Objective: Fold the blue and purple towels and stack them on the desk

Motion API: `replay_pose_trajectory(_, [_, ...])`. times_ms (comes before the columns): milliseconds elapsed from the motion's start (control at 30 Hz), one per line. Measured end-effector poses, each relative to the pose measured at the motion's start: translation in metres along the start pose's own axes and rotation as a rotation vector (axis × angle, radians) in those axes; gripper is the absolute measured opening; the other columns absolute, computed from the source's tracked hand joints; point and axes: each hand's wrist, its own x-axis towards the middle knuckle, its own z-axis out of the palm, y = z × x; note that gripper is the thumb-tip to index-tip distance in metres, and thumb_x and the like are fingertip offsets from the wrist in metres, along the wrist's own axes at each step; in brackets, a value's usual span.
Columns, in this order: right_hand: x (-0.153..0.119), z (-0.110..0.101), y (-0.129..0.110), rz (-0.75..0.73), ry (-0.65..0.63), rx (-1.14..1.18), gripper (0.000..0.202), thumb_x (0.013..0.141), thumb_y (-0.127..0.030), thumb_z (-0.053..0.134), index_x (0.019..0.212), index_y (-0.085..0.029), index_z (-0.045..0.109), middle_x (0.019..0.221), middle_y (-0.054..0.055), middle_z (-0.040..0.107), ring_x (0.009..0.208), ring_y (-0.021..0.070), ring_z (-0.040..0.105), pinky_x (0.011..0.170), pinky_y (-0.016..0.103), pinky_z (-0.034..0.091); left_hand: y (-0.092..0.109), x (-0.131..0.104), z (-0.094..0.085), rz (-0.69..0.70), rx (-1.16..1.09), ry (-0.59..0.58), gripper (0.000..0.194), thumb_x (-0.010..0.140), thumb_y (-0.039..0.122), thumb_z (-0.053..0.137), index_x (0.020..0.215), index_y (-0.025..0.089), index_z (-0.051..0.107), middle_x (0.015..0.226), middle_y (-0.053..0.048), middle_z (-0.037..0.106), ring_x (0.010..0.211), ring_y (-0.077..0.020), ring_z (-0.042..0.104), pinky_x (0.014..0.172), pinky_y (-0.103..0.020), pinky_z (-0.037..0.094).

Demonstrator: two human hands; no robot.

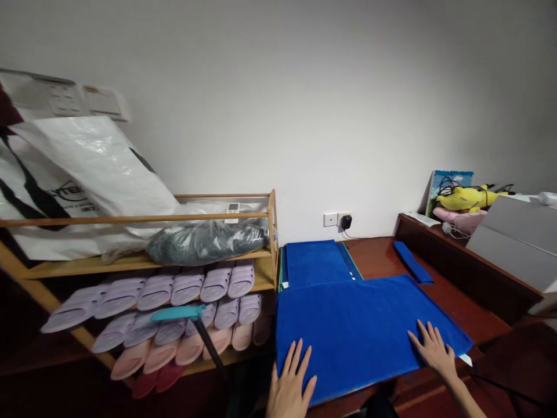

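Note:
A blue towel (352, 331) lies spread flat over the front of the reddish-brown table (374, 258). My left hand (290, 380) rests palm down on its near left part, fingers stretched out and apart. On the near right part lies my right hand (433, 348), also open and flat, close to a white tag (465, 359) at the towel's edge. Behind, partly covered by the spread towel, sit more folded blue towels (315, 261). A narrow folded strip of blue cloth (411, 261) lies apart at the back right.
Left of the table stands a wooden rack (273, 232) with several slippers (187, 287), a plastic-wrapped bundle (209, 241) and a large white bag (100, 168). A raised ledge (470, 264) at right holds a yellow plush toy (467, 198) and grey boxes (517, 232). A black plug (346, 222) sits in the wall.

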Motion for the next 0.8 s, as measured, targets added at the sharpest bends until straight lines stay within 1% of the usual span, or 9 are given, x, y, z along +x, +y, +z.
replay_pose_trajectory(100, [0.005,-0.007,-0.006,0.024,0.023,0.021,0.079,0.077,-0.072,0.023,0.144,-0.030,0.021,0.153,0.011,0.015,0.139,0.0272,0.013,0.105,0.055,0.019,0.000,0.001,-0.003,-0.016,0.012,-0.031,0.052,0.092,0.046,0.025,0.142,0.038,0.010,0.152,0.005,0.007,0.140,-0.0215,0.009,0.108,-0.055,0.021])
replay_pose_trajectory(200, [0.001,-0.003,-0.004,-0.036,0.089,0.007,0.075,0.079,-0.069,0.020,0.144,-0.030,0.021,0.154,0.009,0.014,0.140,0.0245,0.012,0.105,0.053,0.021,-0.001,0.004,-0.004,-0.022,0.015,-0.053,0.052,0.092,0.046,0.024,0.142,0.038,0.010,0.152,0.005,0.008,0.140,-0.0216,0.009,0.108,-0.055,0.023])
replay_pose_trajectory(300, [-0.001,0.003,0.004,-0.096,0.092,-0.097,0.071,0.081,-0.063,0.022,0.140,-0.025,0.032,0.149,0.011,0.028,0.138,0.0277,0.019,0.104,0.054,0.024,-0.002,0.007,-0.001,-0.036,0.018,-0.061,0.052,0.092,0.045,0.026,0.141,0.039,0.012,0.151,0.005,0.009,0.139,-0.0223,0.013,0.106,-0.056,0.027])
replay_pose_trajectory(367, [0.008,-0.005,0.003,-0.111,0.057,-0.185,0.072,0.079,-0.064,0.029,0.133,-0.019,0.045,0.142,0.016,0.038,0.134,0.0335,0.027,0.102,0.056,0.026,-0.004,0.007,0.003,-0.035,0.033,-0.031,0.051,0.092,0.042,0.027,0.141,0.040,0.013,0.151,0.005,0.012,0.138,-0.0221,0.017,0.105,-0.055,0.029])
replay_pose_trajectory(467, [0.039,-0.034,-0.021,-0.222,0.062,-0.222,0.072,0.078,-0.065,0.035,0.128,-0.015,0.050,0.142,0.019,0.038,0.133,0.0350,0.029,0.102,0.055,0.027,-0.006,0.007,0.009,-0.002,0.068,0.067,0.052,0.093,0.036,0.027,0.142,0.040,0.011,0.151,0.003,0.017,0.137,-0.0214,0.022,0.104,-0.054,0.032])
replay_pose_trajectory(567, [0.070,-0.052,-0.069,-0.494,0.046,-0.104,0.064,0.085,-0.060,0.026,0.137,-0.025,0.038,0.150,0.009,0.027,0.136,0.0236,0.025,0.105,0.050,0.026,-0.009,0.006,0.013,0.041,0.103,0.131,0.055,0.092,0.031,0.030,0.142,0.040,0.009,0.150,0.002,0.021,0.135,-0.0225,0.028,0.101,-0.054,0.037])
replay_pose_trajectory(667, [0.081,-0.034,-0.115,-0.610,-0.075,-0.009,0.062,0.088,-0.058,0.016,0.141,-0.030,0.028,0.150,0.004,0.027,0.136,0.0184,0.025,0.106,0.047,0.025,-0.009,0.004,0.013,0.068,0.138,0.143,0.062,0.090,0.025,0.036,0.143,0.039,0.008,0.150,0.001,0.022,0.135,-0.0232,0.029,0.100,-0.052,0.039])
replay_pose_trajectory(733, [0.080,-0.007,-0.131,-0.535,-0.062,-0.031,0.066,0.087,-0.059,0.017,0.143,-0.025,0.027,0.150,0.007,0.026,0.138,0.0213,0.021,0.107,0.048,0.024,-0.008,0.002,0.011,0.081,0.151,0.119,0.069,0.086,0.024,0.044,0.143,0.037,0.008,0.150,0.000,0.020,0.135,-0.0243,0.028,0.100,-0.052,0.039])
replay_pose_trajectory(800, [0.079,0.021,-0.133,-0.445,0.001,-0.086,0.070,0.085,-0.058,0.019,0.143,-0.019,0.027,0.151,0.011,0.023,0.139,0.0249,0.015,0.106,0.051,0.022,-0.007,0.000,0.010,0.089,0.154,0.092,0.074,0.083,0.026,0.050,0.144,0.036,0.009,0.150,-0.002,0.019,0.135,-0.0264,0.029,0.100,-0.053,0.039])
